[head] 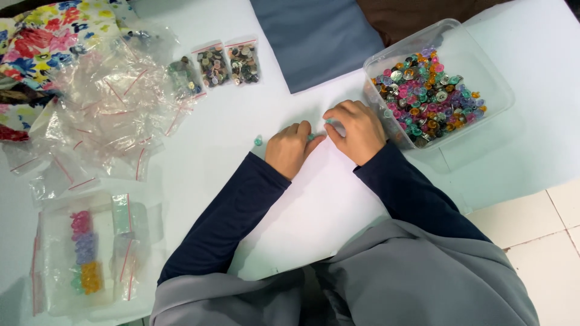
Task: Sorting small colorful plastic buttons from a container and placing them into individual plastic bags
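My left hand [290,147] rests knuckles-up on the white cloth [314,205], fingers curled, pinching a small teal bead [312,137] at its fingertips. My right hand [356,130] lies beside it, fingers closed over a small clear plastic bag [336,127] with teal beads at its edge. The two hands touch at the fingertips. A single teal bead [258,141] lies loose on the cloth just left of my left hand. Both arms wear dark blue sleeves.
A clear plastic tub [477,60] of mixed coloured and metal beads stands right of my right hand. Three small bags of buttons [212,66] lie at the back, empty zip bags [109,102] at left, a bag of sorted pink, purple and yellow beads [84,253] at front left.
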